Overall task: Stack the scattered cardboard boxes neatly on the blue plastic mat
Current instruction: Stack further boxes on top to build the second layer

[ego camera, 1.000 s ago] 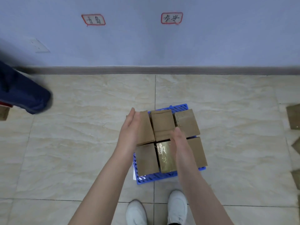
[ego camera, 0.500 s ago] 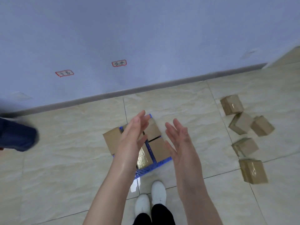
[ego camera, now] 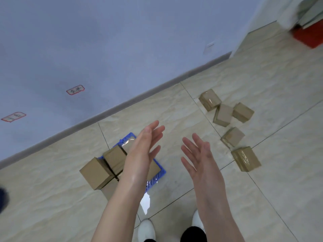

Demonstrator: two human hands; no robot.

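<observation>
your view has swung right since a second ago, and both hands have come up off the stack. you're between placements: the stacked boxes (ego camera: 113, 158) sit side by side on the blue mat (ego camera: 158, 175) at near left, one seemingly hanging over its left edge. five loose boxes (ego camera: 222, 115) lie scattered on the floor (ego camera: 174, 105) to the right. next you'll likely need to step right and reach down for the nearest box (ego camera: 246, 158). your left hand (ego camera: 145, 149) is flat, fingers straight, holding nothing. your right hand (ego camera: 197, 158) is spread wide, also empty, touching nothing.
</observation>
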